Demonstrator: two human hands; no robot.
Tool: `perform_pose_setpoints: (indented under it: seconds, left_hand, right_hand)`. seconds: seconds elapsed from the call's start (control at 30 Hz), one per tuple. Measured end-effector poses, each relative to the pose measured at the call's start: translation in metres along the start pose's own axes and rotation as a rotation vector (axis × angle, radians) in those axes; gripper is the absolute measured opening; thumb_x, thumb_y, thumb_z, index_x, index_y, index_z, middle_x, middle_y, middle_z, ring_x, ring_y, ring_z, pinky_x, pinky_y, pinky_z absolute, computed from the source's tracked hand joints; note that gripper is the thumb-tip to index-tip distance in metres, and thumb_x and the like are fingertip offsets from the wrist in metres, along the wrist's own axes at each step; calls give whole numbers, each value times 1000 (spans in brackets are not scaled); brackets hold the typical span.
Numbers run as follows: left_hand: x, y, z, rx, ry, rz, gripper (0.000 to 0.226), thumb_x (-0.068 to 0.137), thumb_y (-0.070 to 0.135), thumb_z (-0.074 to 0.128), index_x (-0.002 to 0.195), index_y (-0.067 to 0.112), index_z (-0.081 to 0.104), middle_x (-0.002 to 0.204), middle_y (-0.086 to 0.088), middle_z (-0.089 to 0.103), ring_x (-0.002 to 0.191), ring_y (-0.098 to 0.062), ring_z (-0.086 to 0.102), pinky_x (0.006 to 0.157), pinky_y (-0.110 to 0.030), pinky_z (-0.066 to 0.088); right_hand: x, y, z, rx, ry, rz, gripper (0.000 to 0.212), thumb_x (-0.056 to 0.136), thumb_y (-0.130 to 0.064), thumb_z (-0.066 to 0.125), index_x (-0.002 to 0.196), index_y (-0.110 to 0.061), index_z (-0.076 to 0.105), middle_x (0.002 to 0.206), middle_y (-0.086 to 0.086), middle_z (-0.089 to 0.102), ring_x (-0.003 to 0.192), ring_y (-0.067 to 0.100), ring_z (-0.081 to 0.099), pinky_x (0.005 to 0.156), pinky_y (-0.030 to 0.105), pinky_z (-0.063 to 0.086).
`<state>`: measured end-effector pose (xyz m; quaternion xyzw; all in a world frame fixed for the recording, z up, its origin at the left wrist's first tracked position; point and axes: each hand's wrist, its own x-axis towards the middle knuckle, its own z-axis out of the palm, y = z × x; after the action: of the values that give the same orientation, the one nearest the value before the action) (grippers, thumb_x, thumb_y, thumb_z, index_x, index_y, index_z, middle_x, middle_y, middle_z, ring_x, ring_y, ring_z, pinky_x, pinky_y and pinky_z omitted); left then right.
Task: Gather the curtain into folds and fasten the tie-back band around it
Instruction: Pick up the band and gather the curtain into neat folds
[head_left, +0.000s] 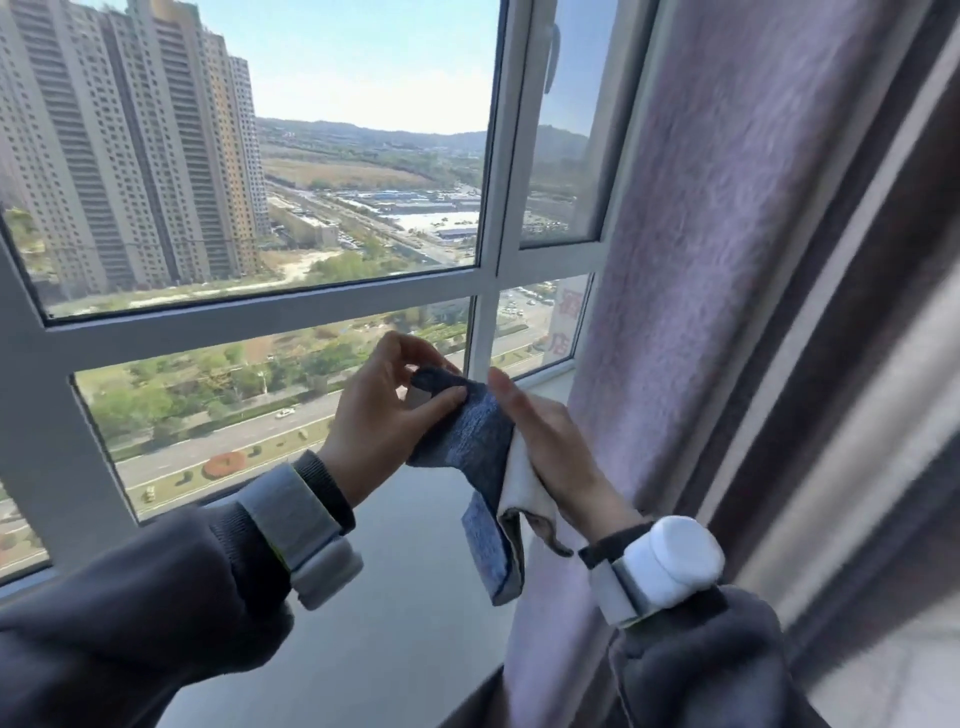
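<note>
A dark blue-grey fabric tie-back band (475, 441) with a pale cream lining was held up in front of the white-framed window (488, 291), above the grey sill (405, 597). Its upper end was pinched by the left hand (387, 415), thumb and fingers (441, 402) closed on the folded tip, apparently so that the end could be opened or found. The band's middle was steadied by the right hand (550, 447), whose fingers lay flat along it rather than clenched, while the lower end hung free. The mauve plush curtain (727, 260) hung just to the right, gathered loosely but not yet bound; fastening was judged still to come
</note>
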<state>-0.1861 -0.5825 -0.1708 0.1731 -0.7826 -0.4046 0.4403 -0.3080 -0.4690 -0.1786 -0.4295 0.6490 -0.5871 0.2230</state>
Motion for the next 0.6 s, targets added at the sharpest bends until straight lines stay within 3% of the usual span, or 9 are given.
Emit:
perform_pose_setpoints:
  seconds: [0.07,0.13,0.23,0.3,0.43,0.5,0.6]
  left_hand:
    - [3,13,22,-74,-81,34,31,73,20,78,88,23,51,91,0,69,86,-13,67,77,-40,57]
    - [6,23,40,-122,-136,61,29,73,21,77,90,21,52,91,2,69,83,-11,67,74,-35,57]
    - [12,37,63,-192,-205,82,25,76,21,75,91,21,55,90,5,68,75,-9,64,66,-28,54]
    - [16,44,75,-224,-274,102,23,79,19,72,94,15,55,92,4,67,74,-10,63,61,-27,53]
    - [21,52,99,-226,-362,135,24,82,23,68,99,13,55,98,4,67,82,-13,65,70,-36,58]
    - [22,52,111,-188,-381,132,24,81,29,67,98,16,56,100,6,66,86,-7,64,76,-36,58]
    - [25,52,128,-97,-386,140,33,75,48,66,96,27,53,103,9,60,90,-2,61,79,-36,56]
  right_hand:
    - [-14,-7,-22,-29,84,-57,32,84,-47,63,69,-19,72,71,-6,69,75,7,62,74,31,47]
    - [-29,-12,-43,-34,132,-68,20,88,-31,64,82,-16,76,80,2,75,80,9,67,75,29,52]
    - [-51,-17,-76,-23,170,-36,16,89,-18,62,95,-11,75,93,11,76,86,17,70,77,25,55]
    - [-63,-17,-96,-66,191,-19,16,90,-12,60,93,-16,75,89,7,76,83,15,70,74,24,55]
    - [-80,-16,-129,-283,274,15,14,81,-19,59,80,-22,73,74,-2,67,67,6,58,63,15,43]
    - [-85,-18,-141,-375,321,27,16,74,-25,55,72,-19,69,66,-7,60,62,3,51,60,17,38]
    - [-83,-18,-158,-460,395,51,33,84,-30,56,57,-12,57,55,-4,49,57,3,44,62,25,34]
